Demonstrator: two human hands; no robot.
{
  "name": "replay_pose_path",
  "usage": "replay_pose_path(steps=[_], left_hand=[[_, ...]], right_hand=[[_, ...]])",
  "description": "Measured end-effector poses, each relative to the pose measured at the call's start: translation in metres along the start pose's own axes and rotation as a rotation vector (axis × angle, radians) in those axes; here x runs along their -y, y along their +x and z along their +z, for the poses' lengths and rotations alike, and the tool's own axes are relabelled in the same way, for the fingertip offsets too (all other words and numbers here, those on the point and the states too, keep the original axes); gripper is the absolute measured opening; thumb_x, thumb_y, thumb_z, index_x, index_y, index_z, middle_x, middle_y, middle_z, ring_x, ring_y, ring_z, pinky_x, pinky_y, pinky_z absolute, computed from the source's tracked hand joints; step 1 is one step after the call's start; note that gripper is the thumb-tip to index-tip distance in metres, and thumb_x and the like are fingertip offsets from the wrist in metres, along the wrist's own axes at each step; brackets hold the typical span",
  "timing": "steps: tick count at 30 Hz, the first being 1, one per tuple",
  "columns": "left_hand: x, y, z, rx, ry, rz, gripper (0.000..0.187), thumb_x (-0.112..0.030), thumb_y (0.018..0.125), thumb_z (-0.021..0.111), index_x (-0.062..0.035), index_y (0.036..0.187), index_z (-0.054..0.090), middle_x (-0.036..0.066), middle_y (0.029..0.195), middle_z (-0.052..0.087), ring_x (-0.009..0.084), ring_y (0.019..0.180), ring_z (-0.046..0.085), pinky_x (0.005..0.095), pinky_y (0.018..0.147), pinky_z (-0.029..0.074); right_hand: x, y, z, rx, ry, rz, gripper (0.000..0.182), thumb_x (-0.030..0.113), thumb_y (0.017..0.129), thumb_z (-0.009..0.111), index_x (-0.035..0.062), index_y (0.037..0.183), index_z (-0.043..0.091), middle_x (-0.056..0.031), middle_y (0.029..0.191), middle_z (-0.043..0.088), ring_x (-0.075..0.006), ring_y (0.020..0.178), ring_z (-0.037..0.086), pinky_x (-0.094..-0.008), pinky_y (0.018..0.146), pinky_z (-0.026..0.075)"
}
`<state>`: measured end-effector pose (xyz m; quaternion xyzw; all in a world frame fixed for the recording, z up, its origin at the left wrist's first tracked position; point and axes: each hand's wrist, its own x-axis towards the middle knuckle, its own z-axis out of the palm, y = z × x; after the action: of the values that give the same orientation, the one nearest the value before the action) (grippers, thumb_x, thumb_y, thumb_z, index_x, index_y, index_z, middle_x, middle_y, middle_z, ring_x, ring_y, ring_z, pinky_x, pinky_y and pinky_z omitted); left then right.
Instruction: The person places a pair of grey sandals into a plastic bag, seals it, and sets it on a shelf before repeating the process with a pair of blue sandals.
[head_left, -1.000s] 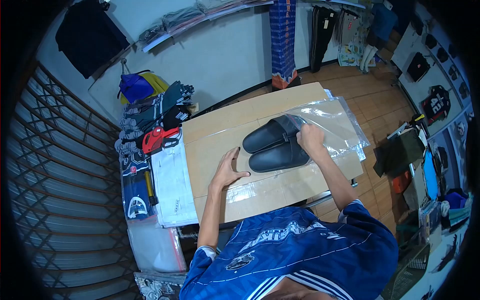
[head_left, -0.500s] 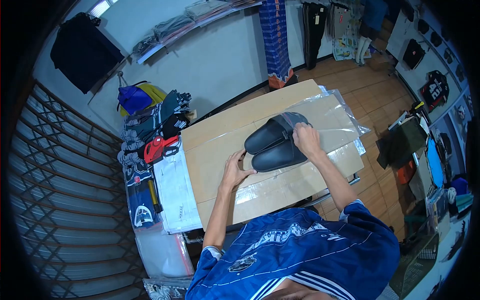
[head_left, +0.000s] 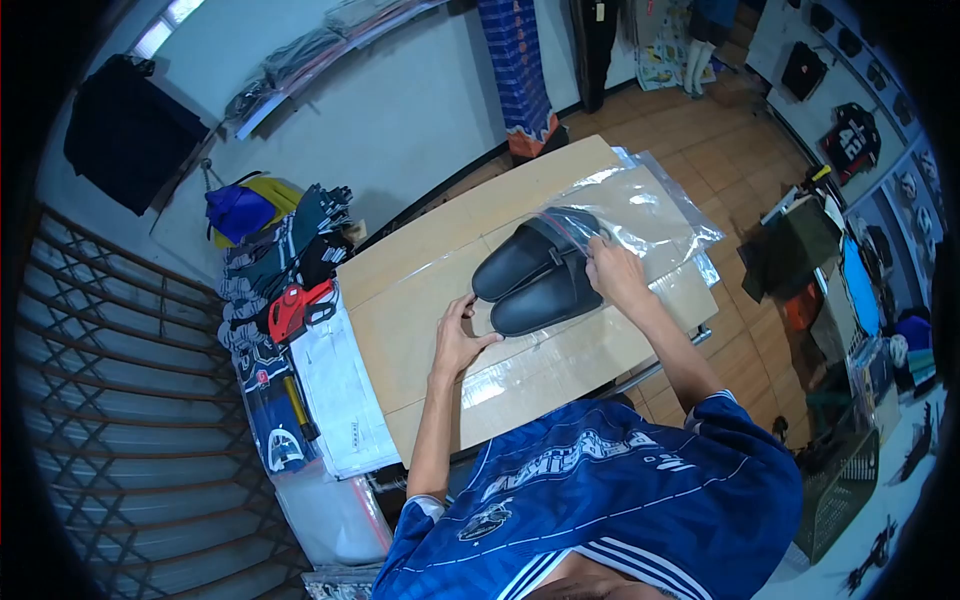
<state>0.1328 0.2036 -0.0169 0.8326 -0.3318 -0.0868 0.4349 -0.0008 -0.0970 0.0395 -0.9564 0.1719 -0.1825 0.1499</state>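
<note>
A pair of black slide sandals (head_left: 545,300) lies side by side on a flat cardboard sheet (head_left: 400,350), heels toward the left. My left hand (head_left: 458,338) is at the heel ends, its thumb and fingers apart; the thumb tip is by the near sandal's heel and a fingertip by the far one's. My right hand (head_left: 615,272) is closed in a pinch by the straps, on the edge of a clear plastic bag (head_left: 650,205). The bag covers the toe of the far sandal. My right fingertips are partly hidden.
Left of the cardboard are a red tape dispenser (head_left: 290,312), white paper sheets (head_left: 340,400), a yellow-and-black tool (head_left: 300,405) and folded clothes (head_left: 310,230). A metal folding gate (head_left: 120,380) stands at left. At right are a green crate (head_left: 840,490) and piled goods.
The camera view has shifted, so the scene sits further left. My right hand has moved slightly toward the toe side relative to the sandals. My left hand stays at the heels.
</note>
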Motion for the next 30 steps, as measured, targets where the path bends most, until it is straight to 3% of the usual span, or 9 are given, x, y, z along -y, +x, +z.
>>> replay_pose_path(steps=[9,18,30], left_hand=[[0.004,-0.001,0.003,-0.030,-0.009,0.001,0.097,-0.018,0.046,0.099,-0.0006,0.133,0.060,0.012,0.120,0.067,0.0265,0.101,0.063,0.0396,0.097,0.051],[-0.009,-0.006,0.010,-0.062,0.054,0.048,0.106,-0.021,0.047,0.099,-0.0032,0.142,0.055,0.011,0.121,0.066,0.0263,0.101,0.062,0.0398,0.095,0.049],[-0.027,0.010,0.026,-0.022,-0.012,0.032,0.102,-0.018,0.052,0.098,-0.0006,0.142,0.054,0.015,0.118,0.066,0.0276,0.100,0.062,0.0389,0.094,0.051]], right_hand=[[0.004,-0.038,-0.004,0.112,-0.021,0.186,0.024,0.014,0.084,0.067,-0.0067,0.094,0.061,-0.0281,0.079,0.069,-0.0479,0.074,0.069,-0.0561,0.066,0.056],[0.015,-0.048,0.010,0.031,0.079,0.120,0.022,0.015,0.084,0.069,-0.0056,0.090,0.062,-0.0271,0.073,0.068,-0.0454,0.069,0.069,-0.0543,0.064,0.055],[0.013,-0.048,0.008,-0.015,0.069,0.082,0.019,0.015,0.083,0.069,-0.0025,0.086,0.062,-0.0225,0.078,0.070,-0.0405,0.070,0.070,-0.0506,0.063,0.055]])
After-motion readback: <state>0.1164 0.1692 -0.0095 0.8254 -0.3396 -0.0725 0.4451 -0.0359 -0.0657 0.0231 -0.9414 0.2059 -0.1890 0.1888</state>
